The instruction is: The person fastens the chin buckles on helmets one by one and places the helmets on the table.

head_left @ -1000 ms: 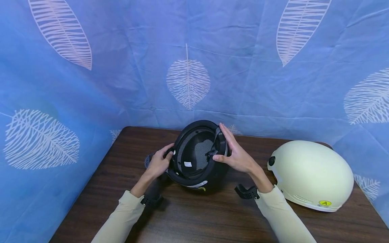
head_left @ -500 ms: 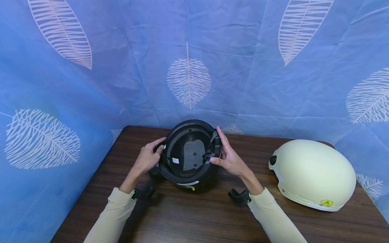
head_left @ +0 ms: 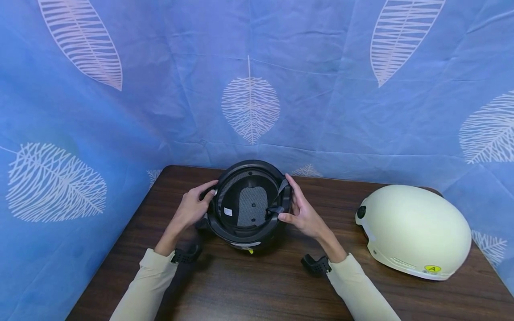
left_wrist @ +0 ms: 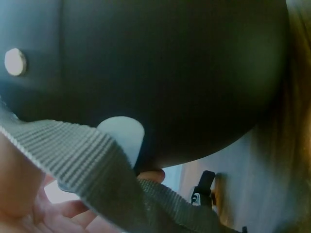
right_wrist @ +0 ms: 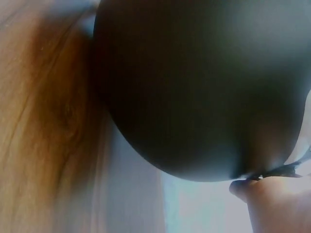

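Note:
A black helmet (head_left: 252, 203) lies upside down on the table in the head view, its padded hollow and small white label facing up. My left hand (head_left: 192, 206) grips its left rim, thumb on the edge. On the right rim my right hand (head_left: 303, 213) holds on, thumb over the edge and fingers along the outside. A dark chin strap (head_left: 275, 209) hangs inside near the right thumb. In the left wrist view a grey webbing strap (left_wrist: 92, 155) crosses in front of the smooth black shell (left_wrist: 184, 73). The right wrist view shows the rounded shell (right_wrist: 194, 87) close up.
A cream helmet (head_left: 413, 232) with a yellow "A" sticker stands dome up at the table's right. The dark wooden table (head_left: 257, 290) backs onto a blue leaf-patterned cloth (head_left: 321, 111), which also hangs at both sides.
The black helmet has shifted left and turned from tilted to more level, its hollow now facing up more. Both hands have moved left with it, keeping their hold on the rim.

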Tool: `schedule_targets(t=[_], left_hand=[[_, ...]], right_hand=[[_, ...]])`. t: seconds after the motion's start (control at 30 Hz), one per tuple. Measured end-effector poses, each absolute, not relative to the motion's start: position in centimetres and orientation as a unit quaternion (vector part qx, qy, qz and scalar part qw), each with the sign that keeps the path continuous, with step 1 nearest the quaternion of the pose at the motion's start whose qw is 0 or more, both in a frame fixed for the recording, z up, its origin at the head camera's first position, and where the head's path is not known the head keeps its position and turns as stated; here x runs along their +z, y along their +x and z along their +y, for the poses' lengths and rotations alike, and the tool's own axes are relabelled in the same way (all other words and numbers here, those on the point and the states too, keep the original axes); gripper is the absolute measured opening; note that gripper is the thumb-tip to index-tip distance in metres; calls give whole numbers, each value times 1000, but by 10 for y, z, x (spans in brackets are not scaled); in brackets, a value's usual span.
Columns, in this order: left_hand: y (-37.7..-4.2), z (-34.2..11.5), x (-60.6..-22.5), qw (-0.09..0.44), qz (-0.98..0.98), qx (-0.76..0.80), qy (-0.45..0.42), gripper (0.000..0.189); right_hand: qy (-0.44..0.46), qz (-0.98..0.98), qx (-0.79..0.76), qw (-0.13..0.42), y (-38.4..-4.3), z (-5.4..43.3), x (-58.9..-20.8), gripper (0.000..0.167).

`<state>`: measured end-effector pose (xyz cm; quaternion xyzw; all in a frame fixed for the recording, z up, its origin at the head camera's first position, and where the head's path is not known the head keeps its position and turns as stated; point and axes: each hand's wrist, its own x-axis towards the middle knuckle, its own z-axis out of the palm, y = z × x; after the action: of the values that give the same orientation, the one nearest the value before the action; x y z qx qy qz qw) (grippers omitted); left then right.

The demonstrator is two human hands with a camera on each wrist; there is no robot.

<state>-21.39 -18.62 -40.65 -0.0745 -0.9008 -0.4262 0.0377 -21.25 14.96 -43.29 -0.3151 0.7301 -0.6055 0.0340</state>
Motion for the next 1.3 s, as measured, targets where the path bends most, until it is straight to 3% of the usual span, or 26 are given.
schedule_targets(t=[0.43, 0.7, 0.93, 1.3], left_hand=[[-215, -182, -405, 24, -890, -449, -75, 41], [-212, -178, -403, 25, -892, -446, -71, 41], [-212, -177, -401, 36, -890, -451, -66, 40], [-210, -174, -399, 64, -899, -427, -67, 39]], right_hand=[[-319, 756, -570, 50, -211, 167, -426, 94], [-306, 853, -422, 28, -210, 171, -404, 83], [-370, 880, -298, 17, -218, 164, -384, 72], [-341, 918, -161, 126, -219, 145, -359, 69]])
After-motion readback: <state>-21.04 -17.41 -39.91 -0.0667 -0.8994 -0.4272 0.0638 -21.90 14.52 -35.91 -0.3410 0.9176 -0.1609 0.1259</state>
